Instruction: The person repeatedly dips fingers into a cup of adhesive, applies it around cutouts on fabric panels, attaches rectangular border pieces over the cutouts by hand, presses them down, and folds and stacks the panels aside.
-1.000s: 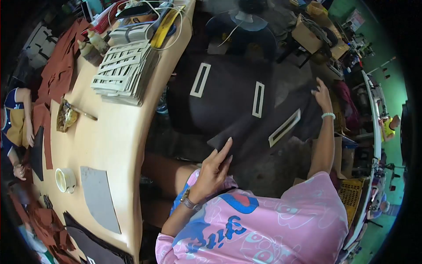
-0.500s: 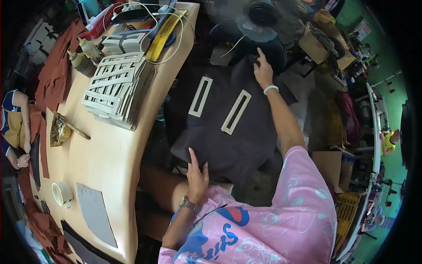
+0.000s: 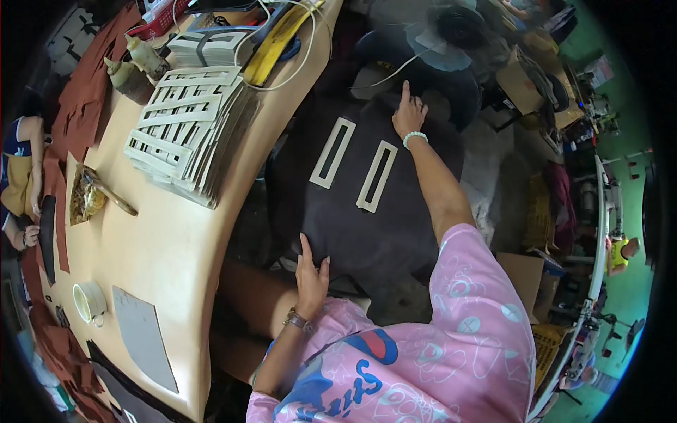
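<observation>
Left hand (image 3: pixel 310 278) at dark sheet's (image 3: pixel 345 218) edge, fingers apart | right hand (image 3: pixel 410 116) too, fingers spread | two pale frames (image 3: pixel 384 176) lay on it

A pale table (image 3: pixel 180 282) with a curved edge runs down the left. The floor (image 3: pixel 486 201) is grey and dim, with a paler patch right of centre. At right, a green wall (image 3: pixel 637 185) turns bluish and brighter lower down, with a long white bench (image 3: pixel 604 218) before it. Nearer stand a cardboard box (image 3: pixel 520 278) and a yellow crate (image 3: pixel 547 347). The dark round shape (image 3: pixel 462 25) at the top may be a fan.
</observation>
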Action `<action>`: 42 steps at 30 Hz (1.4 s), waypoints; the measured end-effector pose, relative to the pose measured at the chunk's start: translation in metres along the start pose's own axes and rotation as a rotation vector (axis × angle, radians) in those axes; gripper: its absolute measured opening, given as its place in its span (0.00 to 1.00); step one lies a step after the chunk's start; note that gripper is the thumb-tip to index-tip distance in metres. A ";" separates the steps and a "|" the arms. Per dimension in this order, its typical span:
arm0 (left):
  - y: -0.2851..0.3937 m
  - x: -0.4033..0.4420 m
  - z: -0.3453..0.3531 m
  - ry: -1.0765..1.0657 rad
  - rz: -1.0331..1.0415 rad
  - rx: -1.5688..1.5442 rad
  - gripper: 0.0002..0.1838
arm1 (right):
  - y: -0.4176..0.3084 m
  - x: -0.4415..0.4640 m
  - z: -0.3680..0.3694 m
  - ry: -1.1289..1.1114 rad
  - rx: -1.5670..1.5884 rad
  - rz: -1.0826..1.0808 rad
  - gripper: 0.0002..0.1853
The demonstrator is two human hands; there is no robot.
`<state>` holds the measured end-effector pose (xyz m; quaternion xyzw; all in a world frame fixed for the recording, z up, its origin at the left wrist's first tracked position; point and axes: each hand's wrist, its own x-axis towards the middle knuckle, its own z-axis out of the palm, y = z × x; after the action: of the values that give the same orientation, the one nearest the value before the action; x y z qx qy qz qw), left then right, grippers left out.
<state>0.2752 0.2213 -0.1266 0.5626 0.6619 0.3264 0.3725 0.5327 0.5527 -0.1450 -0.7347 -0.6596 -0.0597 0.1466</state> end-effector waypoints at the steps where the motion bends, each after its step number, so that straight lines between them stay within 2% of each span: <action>1: 0.002 0.000 -0.003 0.010 0.022 -0.025 0.42 | -0.003 -0.005 0.001 -0.001 -0.030 0.028 0.41; 3: 0.007 0.000 -0.009 0.043 0.063 -0.073 0.40 | -0.010 -0.015 0.001 0.016 0.025 0.039 0.41; 6: 0.011 -0.005 -0.027 -0.174 -0.167 -0.039 0.42 | -0.039 -0.047 -0.021 0.023 0.229 -0.040 0.39; 9: 0.016 -0.018 -0.049 -0.162 -0.070 0.266 0.35 | -0.079 -0.096 -0.061 -0.008 0.678 -0.222 0.39; 10: 0.022 -0.023 -0.063 -0.072 -0.014 0.237 0.30 | -0.101 -0.113 -0.084 -0.005 0.824 -0.245 0.39; 12: 0.045 -0.033 -0.100 0.099 0.099 0.186 0.22 | -0.145 -0.133 -0.142 0.141 1.008 -0.351 0.37; 13: 0.061 -0.039 -0.123 0.274 0.133 0.125 0.11 | -0.166 -0.140 -0.169 0.205 1.133 -0.394 0.35; 14: 0.073 -0.042 -0.148 0.474 0.294 0.098 0.11 | -0.182 -0.144 -0.193 0.255 1.331 -0.392 0.32; 15: 0.082 -0.051 -0.173 0.627 0.319 0.144 0.10 | -0.200 -0.146 -0.228 0.383 1.451 -0.473 0.30; 16: 0.097 -0.069 -0.198 0.807 0.254 0.275 0.08 | -0.216 -0.149 -0.265 0.499 1.519 -0.451 0.30; 17: 0.096 -0.085 -0.220 1.012 0.344 0.259 0.09 | -0.223 -0.142 -0.290 0.637 1.637 -0.662 0.25; 18: 0.096 -0.101 -0.242 1.218 0.431 0.253 0.19 | -0.228 -0.134 -0.312 0.777 1.744 -0.878 0.23; 19: 0.110 -0.111 -0.271 1.445 0.460 0.102 0.29 | -0.234 -0.133 -0.332 0.823 1.822 -1.018 0.23; 20: 0.147 -0.108 -0.286 1.727 0.591 -0.112 0.29 | -0.238 -0.135 -0.351 0.815 1.878 -1.095 0.23; 21: 0.161 -0.121 -0.301 1.705 0.691 0.074 0.30 | -0.241 -0.140 -0.367 0.793 1.922 -1.161 0.23; 23: 0.183 -0.139 -0.322 1.597 0.983 0.203 0.29 | -0.247 -0.151 -0.390 0.734 1.974 -1.242 0.22; 26: 0.192 -0.158 -0.334 1.422 1.162 0.277 0.28 | -0.257 -0.165 -0.410 0.661 2.025 -1.302 0.22; 30: 0.185 -0.178 -0.344 1.377 1.197 0.297 0.27 | -0.274 -0.185 -0.421 0.618 2.061 -1.343 0.22; 42: 0.167 -0.217 -0.369 1.485 1.160 0.355 0.24 | -0.326 -0.225 -0.439 0.535 2.208 -1.433 0.21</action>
<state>0.0608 0.0280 0.2306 0.5004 0.3874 0.6284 -0.4524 0.2301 0.2381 0.2530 0.3057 -0.5503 0.2961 0.7184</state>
